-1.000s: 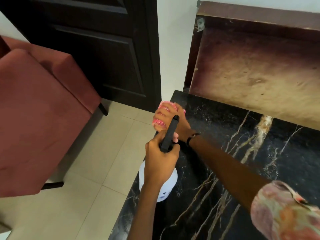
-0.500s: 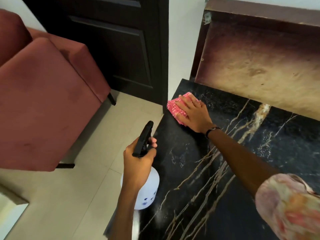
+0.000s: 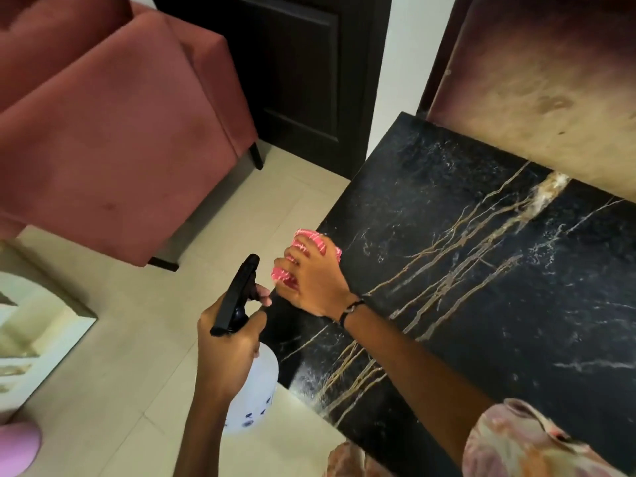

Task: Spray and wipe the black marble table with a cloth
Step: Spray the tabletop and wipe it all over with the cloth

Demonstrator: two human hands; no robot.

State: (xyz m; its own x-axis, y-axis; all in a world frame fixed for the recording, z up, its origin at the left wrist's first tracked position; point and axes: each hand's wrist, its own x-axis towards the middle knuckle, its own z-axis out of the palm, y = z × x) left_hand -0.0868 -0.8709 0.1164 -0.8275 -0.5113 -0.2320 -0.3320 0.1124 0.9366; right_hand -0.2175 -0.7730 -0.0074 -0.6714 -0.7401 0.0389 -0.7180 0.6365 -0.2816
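While at table [image 3: 481, 270] edge, cloth [image 3: 311, 237] (pink) under right fingers [image 3: 299, 261]

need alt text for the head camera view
The right hand grips a pink cloth at the edge of a black marble table, while the left hand holds a white spray bottle beside it above a tiled floor.

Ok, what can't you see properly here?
Head view only:
The cloth is mostly under the right hand.
The bottle neck is hidden by the left hand; its marks are too small to read.
The table is cut off by the right frame edge.
The pink thing, bottom-left corner, is cut off; cannot tell what it is.
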